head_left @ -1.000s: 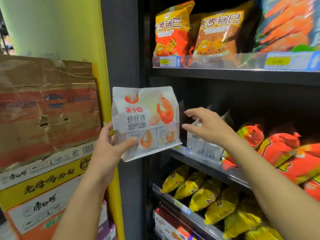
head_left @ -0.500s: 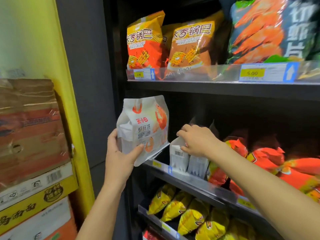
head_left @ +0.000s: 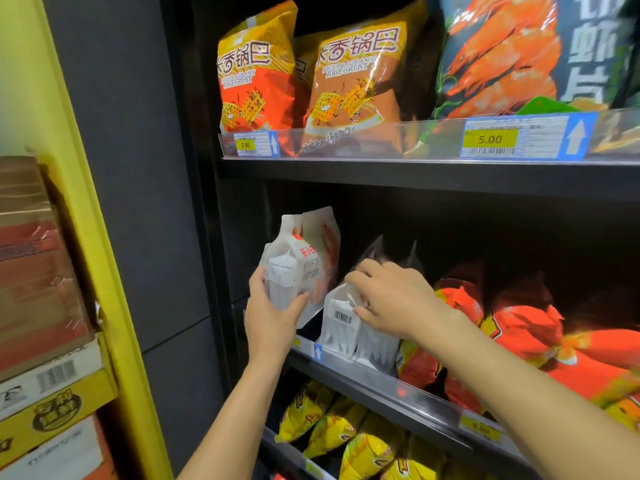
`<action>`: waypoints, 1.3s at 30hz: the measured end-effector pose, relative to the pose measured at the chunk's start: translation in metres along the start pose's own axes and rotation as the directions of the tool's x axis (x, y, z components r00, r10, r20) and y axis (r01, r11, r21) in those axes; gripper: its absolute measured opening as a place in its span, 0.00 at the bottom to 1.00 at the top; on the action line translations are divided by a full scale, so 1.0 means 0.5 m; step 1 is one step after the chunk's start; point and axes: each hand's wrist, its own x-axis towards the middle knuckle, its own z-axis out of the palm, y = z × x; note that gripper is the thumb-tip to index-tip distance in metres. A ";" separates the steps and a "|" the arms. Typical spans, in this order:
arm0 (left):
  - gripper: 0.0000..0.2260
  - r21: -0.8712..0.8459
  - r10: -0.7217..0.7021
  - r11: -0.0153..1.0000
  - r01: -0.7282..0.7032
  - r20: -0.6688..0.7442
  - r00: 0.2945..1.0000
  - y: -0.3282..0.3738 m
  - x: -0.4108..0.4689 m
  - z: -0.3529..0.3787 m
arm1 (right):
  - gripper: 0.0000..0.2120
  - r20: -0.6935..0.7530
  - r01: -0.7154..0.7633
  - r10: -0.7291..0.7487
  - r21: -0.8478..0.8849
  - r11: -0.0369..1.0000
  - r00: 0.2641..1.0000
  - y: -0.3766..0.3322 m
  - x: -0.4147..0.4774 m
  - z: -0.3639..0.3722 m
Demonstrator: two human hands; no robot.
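The left hand [head_left: 273,317] is wrapped round the lower side of a white pouch [head_left: 304,261], thumb across the front and fingers behind. It holds the pouch upright and turned edge-on at the far left end of the middle shelf [head_left: 381,379], just above the rail. The right hand [head_left: 391,299] grips the tops of the shelved pouches [head_left: 341,327] of the same kind, fingers curled over them and thumb on the front near the barcode, apparently tipping them aside to open a gap.

From here the pouch looks light and puffed with air. Its film is smooth and likely a bit slick, and the gusseted side creases under the palm. The contents are probably brittle, so a hard squeeze could crush them. The low grip seems sensible, since the folded base is the stiffest part; the sealed top is the other firm place to pinch.

Red bags [head_left: 519,327] lie just right of the pouches, yellow bags [head_left: 346,441] fill the shelf below, and cardboard cartons [head_left: 41,289] are stacked to the left.
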 end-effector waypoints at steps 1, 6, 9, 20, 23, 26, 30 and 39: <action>0.39 0.019 0.004 1.000 -0.004 0.004 1.000 -0.007 0.004 0.011 | 0.27 -0.005 0.003 -0.003 0.005 1.000 1.000 0.000 -0.001 0.000; 0.39 0.110 -0.010 0.994 0.007 0.026 1.000 -0.041 0.019 0.050 | 0.27 -0.020 0.018 -0.018 0.013 1.000 1.000 0.000 -0.004 0.002; 0.39 0.189 -0.032 0.982 0.029 0.016 0.999 -0.064 0.026 0.062 | 0.28 -0.024 0.021 -0.020 0.012 1.000 1.000 0.002 -0.005 0.004; 0.40 0.401 -0.098 0.910 0.107 -0.043 0.994 -0.082 0.040 0.070 | 0.27 -0.034 0.032 -0.033 -0.007 0.999 0.999 0.005 -0.004 0.009; 0.41 0.410 -0.116 0.905 0.117 -0.028 0.993 -0.081 0.041 0.068 | 0.28 -0.029 0.036 -0.036 0.001 0.999 0.999 0.006 -0.004 0.006; 0.45 0.359 -0.142 0.923 0.141 -0.022 0.990 -0.074 0.040 0.062 | 0.29 -0.034 0.041 -0.040 0.018 0.999 0.999 0.006 -0.005 0.004; 0.35 0.209 0.055 0.978 -0.025 -0.142 0.988 -0.040 -0.005 0.052 | 0.34 -0.026 0.044 -0.043 0.040 0.998 0.999 0.009 -0.011 0.001; 0.40 0.194 0.082 0.972 -0.134 0.255 0.964 -0.004 -0.063 0.112 | 0.26 -0.016 -0.036 0.035 -0.039 0.999 0.999 0.019 -0.045 -0.001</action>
